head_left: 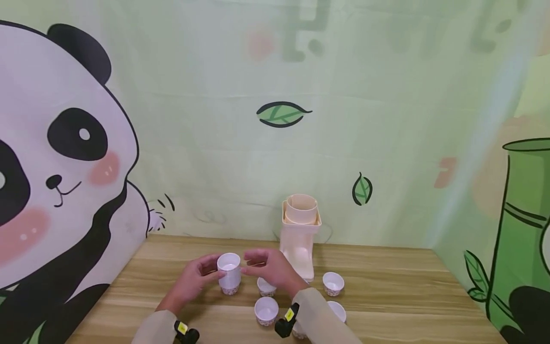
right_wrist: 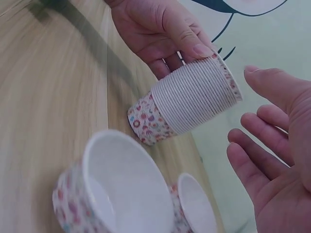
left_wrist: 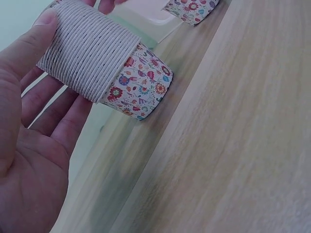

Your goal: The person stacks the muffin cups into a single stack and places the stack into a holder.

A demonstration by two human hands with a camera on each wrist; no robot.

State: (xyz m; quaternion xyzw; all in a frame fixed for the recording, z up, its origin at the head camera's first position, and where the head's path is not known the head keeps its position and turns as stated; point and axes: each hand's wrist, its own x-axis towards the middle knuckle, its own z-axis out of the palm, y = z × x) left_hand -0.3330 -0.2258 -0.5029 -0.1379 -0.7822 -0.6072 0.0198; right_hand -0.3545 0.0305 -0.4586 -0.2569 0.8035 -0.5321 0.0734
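My left hand (head_left: 194, 282) holds a tall stack of nested paper cups (head_left: 229, 274), thumb on the near side and fingers around the far side. The left wrist view shows the closely packed white rims of the stack (left_wrist: 90, 53) and a floral print on its lowest cup. The stack stands nearly upright on or close over the table. My right hand (head_left: 275, 270) is at the other side, fingers extended and thumb apart. In the right wrist view a gap separates this right hand (right_wrist: 277, 141) from the stack (right_wrist: 194, 94).
Single floral paper cups stand mouth up on the wooden table (head_left: 386, 286), including one in front (head_left: 266, 311) and one at the right (head_left: 333, 284). Others are partly hidden by my right arm. A pale pink stand with a round holder (head_left: 298, 234) is behind, near the printed backdrop (head_left: 215, 143).
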